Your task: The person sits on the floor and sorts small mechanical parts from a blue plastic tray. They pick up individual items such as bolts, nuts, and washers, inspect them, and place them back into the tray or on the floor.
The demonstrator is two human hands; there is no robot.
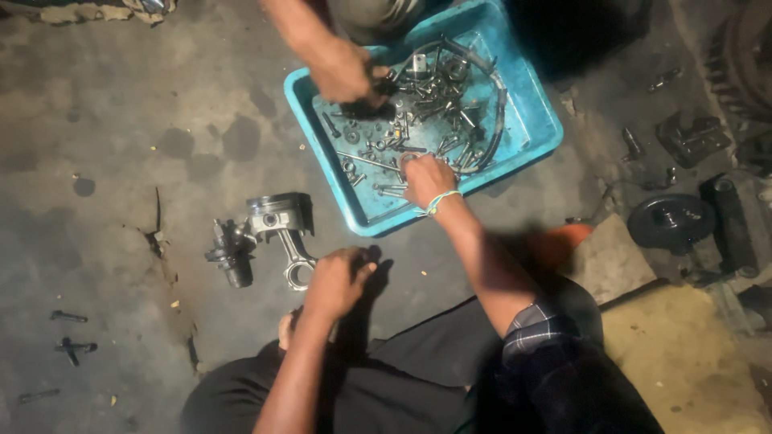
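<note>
R hand point(428, 182) grip pinching, maybe washer point(407, 160), in tray point(540, 133).

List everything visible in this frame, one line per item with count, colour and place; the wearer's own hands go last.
Tray: one, blue plastic, on the floor at top centre.
Bolts and small metal parts: many, silver and dark, loose inside the tray.
Hose: one, dark, curving through the tray.
Piston with connecting rod: one, silver, on the floor left of the tray.
Metal assembly: one, dark grey, beside the piston.
Loose bolts: a few, dark, far left on the floor.
Round part: one, black, at right.
Another person's hand: one, reaching into the tray from above.
Left hand: closed, near the connecting rod's end.
Right hand: wrist band, at the tray's parts.
</note>
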